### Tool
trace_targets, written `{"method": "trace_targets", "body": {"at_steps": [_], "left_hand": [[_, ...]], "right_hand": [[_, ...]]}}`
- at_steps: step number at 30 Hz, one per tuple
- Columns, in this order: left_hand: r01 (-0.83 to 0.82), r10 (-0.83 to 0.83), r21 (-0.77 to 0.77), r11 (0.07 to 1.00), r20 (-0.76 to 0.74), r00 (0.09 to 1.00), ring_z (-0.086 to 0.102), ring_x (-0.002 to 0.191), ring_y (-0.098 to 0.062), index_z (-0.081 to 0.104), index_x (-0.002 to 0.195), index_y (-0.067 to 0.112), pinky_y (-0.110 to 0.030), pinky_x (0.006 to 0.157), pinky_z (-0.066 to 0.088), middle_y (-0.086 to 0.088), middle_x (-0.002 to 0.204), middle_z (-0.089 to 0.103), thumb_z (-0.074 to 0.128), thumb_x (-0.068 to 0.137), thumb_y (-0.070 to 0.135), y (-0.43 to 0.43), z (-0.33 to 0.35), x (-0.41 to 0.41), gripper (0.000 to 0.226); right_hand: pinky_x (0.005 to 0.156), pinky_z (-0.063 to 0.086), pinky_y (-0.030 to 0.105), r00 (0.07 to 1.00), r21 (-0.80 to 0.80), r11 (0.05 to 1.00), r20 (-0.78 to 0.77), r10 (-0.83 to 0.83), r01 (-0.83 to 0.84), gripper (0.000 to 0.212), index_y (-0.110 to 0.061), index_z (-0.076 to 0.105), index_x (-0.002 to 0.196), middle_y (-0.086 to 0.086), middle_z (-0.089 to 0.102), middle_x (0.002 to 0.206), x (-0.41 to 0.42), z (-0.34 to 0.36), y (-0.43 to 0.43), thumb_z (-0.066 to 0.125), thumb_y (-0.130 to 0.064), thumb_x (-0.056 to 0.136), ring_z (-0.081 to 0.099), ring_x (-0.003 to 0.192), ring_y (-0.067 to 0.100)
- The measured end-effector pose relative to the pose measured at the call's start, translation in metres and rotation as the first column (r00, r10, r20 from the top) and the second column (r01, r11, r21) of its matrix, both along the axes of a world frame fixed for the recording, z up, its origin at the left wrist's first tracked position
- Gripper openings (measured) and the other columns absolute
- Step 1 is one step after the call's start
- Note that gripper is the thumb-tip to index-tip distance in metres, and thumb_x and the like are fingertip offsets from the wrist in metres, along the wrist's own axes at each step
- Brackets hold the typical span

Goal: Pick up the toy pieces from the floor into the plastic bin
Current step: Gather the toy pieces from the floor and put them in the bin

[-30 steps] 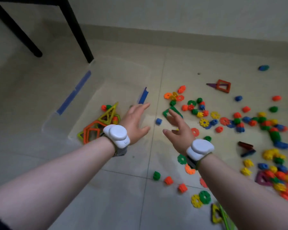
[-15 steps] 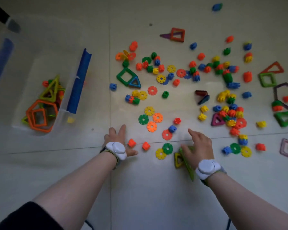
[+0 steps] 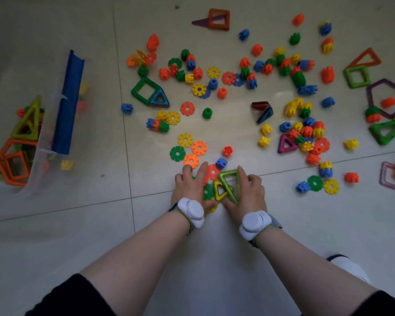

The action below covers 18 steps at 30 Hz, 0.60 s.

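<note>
Many coloured toy pieces lie scattered on the tiled floor: gear discs [image 3: 185, 139], small cogs and magnetic frames. My left hand [image 3: 189, 187] lies with straight fingers against a small heap of gears, among them a red gear [image 3: 213, 171] and a green one [image 3: 208, 192]. My right hand [image 3: 249, 190] grips a light green triangle frame [image 3: 230, 177] from the right, with a yellow triangle frame [image 3: 220, 190] beside it. The two hands enclose the heap between them. The clear plastic bin [image 3: 39, 153] stands at the far left with several frames inside.
A blue handle [image 3: 67, 103] sits on the bin's near wall. A green square frame joined to a blue triangle [image 3: 146, 91] lies mid-floor. A purple hexagon frame [image 3: 385, 96] and more frames lie at the right edge. A white-socked foot [image 3: 349, 267] shows lower right.
The view has tilted down onto the floor. My hands dropped to the nearest pieces, then moved toward each other, pushing gears and the triangle frames into one heap.
</note>
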<state>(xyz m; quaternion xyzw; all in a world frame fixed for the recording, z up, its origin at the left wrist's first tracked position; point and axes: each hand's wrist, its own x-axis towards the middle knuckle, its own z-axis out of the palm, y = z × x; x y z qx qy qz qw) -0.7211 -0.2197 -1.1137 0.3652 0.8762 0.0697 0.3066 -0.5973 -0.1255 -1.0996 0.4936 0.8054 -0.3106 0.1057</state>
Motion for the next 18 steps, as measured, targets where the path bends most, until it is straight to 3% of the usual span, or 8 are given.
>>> {"method": "trace_targets", "body": {"at_steps": [4, 10, 13, 18], "left_hand": [[0.007, -0.008, 0.011, 1.0, 0.043, 0.999, 0.034, 0.119, -0.038, -0.001, 0.144, 0.04, -0.044, 0.09, 0.044, -0.008, 0.142, 0.013, 0.082, 0.055, 0.049, 0.018, -0.002, -0.014, 0.122], [-0.018, 0.023, -0.059, 0.998, 0.072, 0.997, 0.025, 0.134, -0.047, -0.003, 0.146, 0.036, -0.051, 0.104, 0.037, -0.012, 0.151, 0.003, 0.086, 0.052, 0.045, 0.044, 0.004, -0.047, 0.13], [-0.015, 0.02, -0.091, 0.996, 0.059, 0.998, 0.033, 0.13, -0.046, 0.005, 0.145, 0.031, -0.05, 0.101, 0.04, -0.015, 0.15, 0.005, 0.085, 0.054, 0.044, 0.051, 0.008, -0.059, 0.122], [0.005, -0.005, -0.005, 1.0, 0.029, 1.0, 0.048, 0.106, -0.042, 0.035, 0.13, 0.026, -0.043, 0.084, 0.045, -0.013, 0.134, 0.024, 0.076, 0.065, 0.034, 0.055, 0.009, -0.061, 0.078]], "right_hand": [[0.093, 0.044, 0.037, 0.991, -0.021, 0.994, -0.084, 0.105, -0.107, 0.099, -0.027, 0.009, 0.149, 0.012, 0.033, 0.132, -0.023, 0.004, 0.016, 0.071, -0.024, 0.073, 0.044, 0.115, 0.035], [0.085, 0.052, 0.044, 0.969, -0.077, 0.97, 0.076, 0.237, -0.231, 0.128, -0.034, -0.012, 0.146, 0.01, 0.024, 0.137, -0.061, 0.016, 0.051, 0.082, -0.033, 0.059, 0.054, 0.106, 0.036], [0.087, 0.051, 0.044, 0.946, -0.054, 0.951, 0.103, 0.307, -0.303, 0.109, -0.035, 0.005, 0.147, 0.013, 0.028, 0.134, -0.075, 0.017, 0.06, 0.078, -0.029, 0.067, 0.058, 0.1, 0.039], [0.08, 0.051, 0.043, 0.943, -0.06, 0.944, 0.066, 0.327, -0.324, 0.066, -0.026, 0.037, 0.131, 0.015, 0.034, 0.122, -0.095, 0.007, 0.052, 0.068, -0.023, 0.074, 0.057, 0.092, 0.04]]}}
